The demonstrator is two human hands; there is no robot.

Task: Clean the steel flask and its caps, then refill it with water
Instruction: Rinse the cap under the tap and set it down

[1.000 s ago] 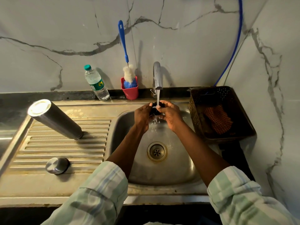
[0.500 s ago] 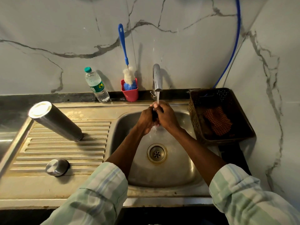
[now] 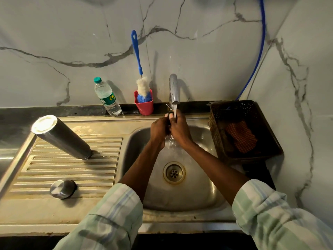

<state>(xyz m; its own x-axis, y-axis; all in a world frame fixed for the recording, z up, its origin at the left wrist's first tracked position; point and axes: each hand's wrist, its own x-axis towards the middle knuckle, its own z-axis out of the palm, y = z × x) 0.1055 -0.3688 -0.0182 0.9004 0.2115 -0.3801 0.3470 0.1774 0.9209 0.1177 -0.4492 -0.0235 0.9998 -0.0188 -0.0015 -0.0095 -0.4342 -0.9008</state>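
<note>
The steel flask [image 3: 62, 137] stands upside down on the ribbed drainboard at the left. A round steel cap [image 3: 62, 188] lies on the drainboard nearer to me. Over the sink basin [image 3: 198, 192], my left hand [image 3: 159, 129] and my right hand [image 3: 180, 130] are pressed together around a small black cap [image 3: 169, 126], which is mostly hidden between them. Water runs from the tap [image 3: 174, 89] onto my hands and falls into the basin.
A plastic water bottle [image 3: 107, 97] and a red cup [image 3: 145, 105] holding a blue-handled bottle brush [image 3: 137, 56] stand at the back ledge. A dark basket [image 3: 243, 130] with an orange checked cloth sits right of the sink. A blue hose runs down the wall.
My hands have risen closer to the tap spout and closed tighter together, hiding more of the black cap. The flask and steel cap have not moved.
</note>
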